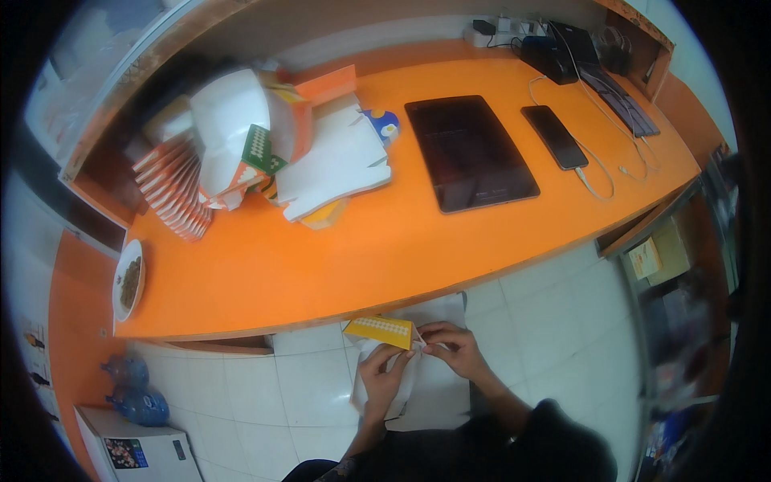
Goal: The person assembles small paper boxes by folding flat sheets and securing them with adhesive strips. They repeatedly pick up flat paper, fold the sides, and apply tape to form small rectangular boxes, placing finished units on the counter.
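A partly folded cardboard carton [379, 329], yellow with a white pattern on its flap and white on the other side, is held over my lap below the desk's front edge. My left hand [382, 376] pinches its lower edge near the corner. On the other side of that corner, my right hand [451, 350] grips the white flap between thumb and fingers. The two sets of fingertips nearly meet there. Beneath the carton, pale sheet material [438, 386] lies across my lap; its exact kind is unclear.
The orange desk [265, 281] carries white cardboard pieces [337, 165], a fanned stack of orange-and-white cartons [173, 189], a bowl [128, 281], a dark tablet [474, 153], and a phone [556, 136] with a cable. Blue water bottles [138, 402] stand at lower left beside a white cabinet [144, 450].
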`<action>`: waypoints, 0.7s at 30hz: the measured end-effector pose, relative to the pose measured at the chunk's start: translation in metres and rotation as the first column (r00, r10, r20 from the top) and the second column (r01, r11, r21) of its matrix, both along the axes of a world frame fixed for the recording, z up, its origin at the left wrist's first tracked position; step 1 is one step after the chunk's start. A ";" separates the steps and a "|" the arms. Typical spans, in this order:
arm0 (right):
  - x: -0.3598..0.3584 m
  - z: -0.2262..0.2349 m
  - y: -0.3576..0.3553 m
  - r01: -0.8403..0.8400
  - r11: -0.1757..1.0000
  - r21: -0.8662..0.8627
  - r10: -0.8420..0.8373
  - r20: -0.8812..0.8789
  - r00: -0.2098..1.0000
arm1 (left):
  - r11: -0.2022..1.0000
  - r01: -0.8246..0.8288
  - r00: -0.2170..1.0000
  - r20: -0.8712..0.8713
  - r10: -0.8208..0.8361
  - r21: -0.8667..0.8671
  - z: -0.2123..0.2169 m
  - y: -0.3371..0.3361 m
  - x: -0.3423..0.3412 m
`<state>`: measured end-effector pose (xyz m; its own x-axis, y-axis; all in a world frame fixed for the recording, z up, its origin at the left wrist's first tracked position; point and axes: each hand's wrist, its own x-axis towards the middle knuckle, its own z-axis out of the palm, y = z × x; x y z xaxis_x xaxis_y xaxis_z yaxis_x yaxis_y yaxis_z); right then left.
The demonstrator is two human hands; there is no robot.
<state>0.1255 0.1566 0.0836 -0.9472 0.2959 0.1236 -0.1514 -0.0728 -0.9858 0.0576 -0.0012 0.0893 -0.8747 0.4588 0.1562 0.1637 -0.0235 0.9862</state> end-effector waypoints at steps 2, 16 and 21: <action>0.000 0.002 0.000 0.008 1.000 -0.006 -0.008 -0.026 1.000 | 0.999 0.002 1.000 -0.007 -0.002 -0.044 0.001 -0.001 0.000; -0.001 0.007 -0.009 0.057 0.989 0.135 -0.055 -0.015 0.998 | 0.999 -0.043 0.997 0.060 0.044 -0.014 0.005 0.001 0.002; -0.005 0.006 -0.015 0.161 0.979 0.127 -0.158 -0.034 0.987 | 0.996 -0.076 0.984 0.157 0.081 -0.042 0.010 0.001 0.003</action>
<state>0.1208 0.1416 0.0901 -0.8856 0.4229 0.1920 -0.1738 0.0817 -0.9814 0.0602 -0.0007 0.0988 -0.9206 0.3904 -0.0027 0.0050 0.0187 0.9998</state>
